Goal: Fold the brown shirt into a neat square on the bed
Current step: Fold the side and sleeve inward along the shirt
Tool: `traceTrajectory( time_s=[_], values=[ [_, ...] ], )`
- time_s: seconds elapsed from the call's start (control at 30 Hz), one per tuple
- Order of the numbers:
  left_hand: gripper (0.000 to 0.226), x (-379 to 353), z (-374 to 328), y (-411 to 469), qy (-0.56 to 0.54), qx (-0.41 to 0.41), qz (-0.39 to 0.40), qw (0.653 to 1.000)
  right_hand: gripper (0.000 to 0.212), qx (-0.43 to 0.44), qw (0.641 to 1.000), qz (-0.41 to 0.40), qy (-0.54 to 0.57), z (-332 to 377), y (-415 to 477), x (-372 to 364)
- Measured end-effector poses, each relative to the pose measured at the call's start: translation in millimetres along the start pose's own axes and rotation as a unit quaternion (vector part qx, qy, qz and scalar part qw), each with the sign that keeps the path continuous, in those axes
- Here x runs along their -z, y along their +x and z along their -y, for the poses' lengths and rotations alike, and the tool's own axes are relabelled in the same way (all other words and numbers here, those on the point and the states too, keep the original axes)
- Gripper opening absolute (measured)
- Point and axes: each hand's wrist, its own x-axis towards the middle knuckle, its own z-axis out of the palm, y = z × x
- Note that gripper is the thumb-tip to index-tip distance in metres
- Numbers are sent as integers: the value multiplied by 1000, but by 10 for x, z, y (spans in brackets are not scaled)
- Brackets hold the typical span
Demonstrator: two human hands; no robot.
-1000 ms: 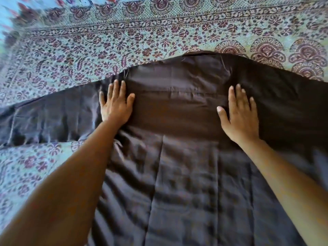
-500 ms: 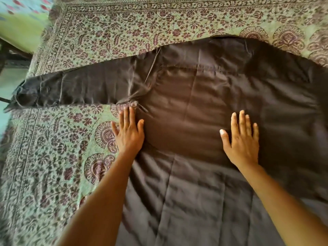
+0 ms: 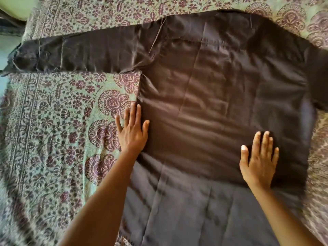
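Note:
The brown shirt (image 3: 209, 96) lies spread flat on the bed (image 3: 53, 125), collar end away from me. Its left sleeve (image 3: 74, 54) stretches out to the bed's left edge. My left hand (image 3: 132, 132) lies flat with straight fingers on the shirt's left side seam, partly on the bed cover. Flat on the cloth near the shirt's right side, my right hand (image 3: 259, 160) presses down with fingers spread. Neither hand holds a fold of cloth.
The bed cover is green with a dark red floral print and a patterned border (image 3: 23, 110) down the left. The bed's left edge and a strip of floor (image 3: 7, 43) show at the upper left.
Both hands have slid down the shirt toward me, from the shoulder area to the lower body, smoothing the cloth. The view has shifted left, showing the whole left sleeve.

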Motion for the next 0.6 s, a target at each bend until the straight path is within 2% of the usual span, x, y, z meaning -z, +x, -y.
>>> traceTrajectory(
  time_s=[0.07,0.1,0.2,0.27,0.5,0.6],
  values=[
    [63,27,-19,-44,-10,19,-8,1000,65,-36,999,-7,8,-93,-93,1],
    [64,27,-93,-138,-16,1,-7,1000,65,-57,998,-12,12,-137,-170,2],
    [64,-82,-332,-645,-5,-138,26,990,66,-100,995,-15,13,-243,-436,11],
    [64,-178,-296,-969,17,-168,45,985,67,-109,994,-8,11,-303,-627,15],
    [69,-134,417,-1382,15,34,45,998,69,-142,990,6,-13,-476,-1063,16],
    [68,-112,323,-1554,6,27,47,998,68,-187,982,8,-5,-439,-1273,29]
  ],
)
